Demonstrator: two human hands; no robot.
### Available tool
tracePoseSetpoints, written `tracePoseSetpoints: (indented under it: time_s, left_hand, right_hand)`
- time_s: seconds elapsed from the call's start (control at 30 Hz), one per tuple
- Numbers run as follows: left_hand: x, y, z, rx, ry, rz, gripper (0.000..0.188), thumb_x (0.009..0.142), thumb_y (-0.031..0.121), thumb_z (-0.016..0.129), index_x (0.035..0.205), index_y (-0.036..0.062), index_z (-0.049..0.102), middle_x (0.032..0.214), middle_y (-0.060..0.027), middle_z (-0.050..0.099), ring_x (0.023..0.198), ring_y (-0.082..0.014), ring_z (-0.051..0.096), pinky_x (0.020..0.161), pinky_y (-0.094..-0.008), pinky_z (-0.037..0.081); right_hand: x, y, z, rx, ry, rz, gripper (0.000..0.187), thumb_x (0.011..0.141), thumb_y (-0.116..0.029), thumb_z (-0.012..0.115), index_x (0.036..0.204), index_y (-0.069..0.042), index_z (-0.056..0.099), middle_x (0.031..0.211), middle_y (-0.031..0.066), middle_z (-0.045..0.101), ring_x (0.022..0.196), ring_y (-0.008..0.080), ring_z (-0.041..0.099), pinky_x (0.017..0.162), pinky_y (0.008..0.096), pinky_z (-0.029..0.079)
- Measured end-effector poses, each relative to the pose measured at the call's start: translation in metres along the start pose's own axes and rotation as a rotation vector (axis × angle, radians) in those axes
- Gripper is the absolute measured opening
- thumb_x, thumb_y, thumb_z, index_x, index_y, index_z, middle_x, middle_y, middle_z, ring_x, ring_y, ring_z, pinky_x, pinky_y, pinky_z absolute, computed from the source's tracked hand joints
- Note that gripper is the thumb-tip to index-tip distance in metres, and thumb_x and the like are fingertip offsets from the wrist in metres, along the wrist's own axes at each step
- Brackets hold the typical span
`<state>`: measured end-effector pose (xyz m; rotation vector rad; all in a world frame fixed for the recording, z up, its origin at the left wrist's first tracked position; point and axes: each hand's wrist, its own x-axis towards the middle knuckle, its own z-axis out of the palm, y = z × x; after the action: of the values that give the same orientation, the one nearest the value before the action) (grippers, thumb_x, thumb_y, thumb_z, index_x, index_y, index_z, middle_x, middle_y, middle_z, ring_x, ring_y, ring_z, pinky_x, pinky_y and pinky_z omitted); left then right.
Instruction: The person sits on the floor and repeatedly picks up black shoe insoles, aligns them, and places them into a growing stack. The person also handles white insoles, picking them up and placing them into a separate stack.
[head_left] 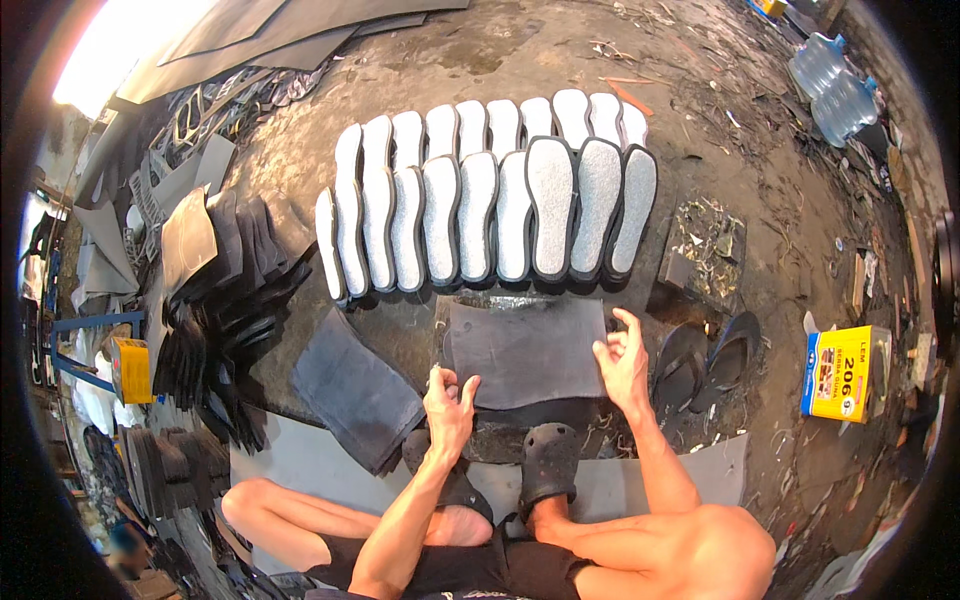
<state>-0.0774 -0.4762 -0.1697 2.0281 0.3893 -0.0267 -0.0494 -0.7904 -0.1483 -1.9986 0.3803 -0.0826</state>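
A dark grey rubber-like sheet (527, 350), roughly rectangular, lies flat in front of me on a low dark block (500, 440). My left hand (450, 408) hovers at its near left corner, fingers bent and thumb apart, with nothing visible in the grip. At the right edge of the sheet is my right hand (622, 362), its fingers curved and spread and the thumb close to the edge; whether it touches cannot be made out. Another stack of dark sheets (357, 390) rests left of the block. Beyond the block stand rows of shoe soles (552, 205) with pale fuzzy tops and black edges.
Piled dark sheets (215, 290) rise at the left, near a yellow can (131, 370). To the right are black flip-flops (735, 350), a scrap-covered board (706, 250) and a yellow-blue box (846, 373). Clear plastic bottles (835, 90) lie far right. Scraps litter the ground.
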Motion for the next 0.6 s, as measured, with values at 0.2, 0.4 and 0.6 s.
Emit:
tracePoseSetpoints:
  time_s: [0.2,0.4,0.6]
  left_hand:
    - [-0.002,0.012,-0.003,0.123,-0.012,0.156,0.046,0.096,0.017,0.09,0.128,0.0046,0.059,0.083,-0.0023,0.053,0.069,-0.0119,0.046,0.062,-0.031,0.044]
    - [-0.005,0.022,-0.011,0.257,-0.1,0.242,0.039,0.105,0.018,0.079,0.134,0.0022,0.058,0.098,-0.0159,0.065,0.079,-0.0279,0.061,0.074,-0.0416,0.054]
    - [-0.012,0.026,-0.011,0.301,-0.107,0.232,0.056,0.108,0.017,0.072,0.155,-0.0038,0.05,0.131,-0.0289,0.066,0.103,-0.042,0.07,0.095,-0.0473,0.058]
  right_hand:
    - [-0.008,-0.002,-0.026,-0.135,-0.014,0.065,0.065,0.097,-0.015,0.083,0.155,-0.008,0.055,0.11,0.013,0.071,0.085,0.0206,0.069,0.081,0.0406,0.06]
    - [0.073,-0.065,-0.002,-0.206,0.074,-0.182,0.081,0.093,-0.036,0.089,0.157,-0.001,0.052,0.131,0.0192,0.067,0.11,0.0326,0.069,0.096,0.0457,0.058]
    - [0.199,-0.142,0.059,-0.483,0.199,-0.299,0.115,0.082,-0.056,0.094,0.161,0.007,0.04,0.152,0.0293,0.054,0.142,0.043,0.056,0.112,0.0565,0.053]
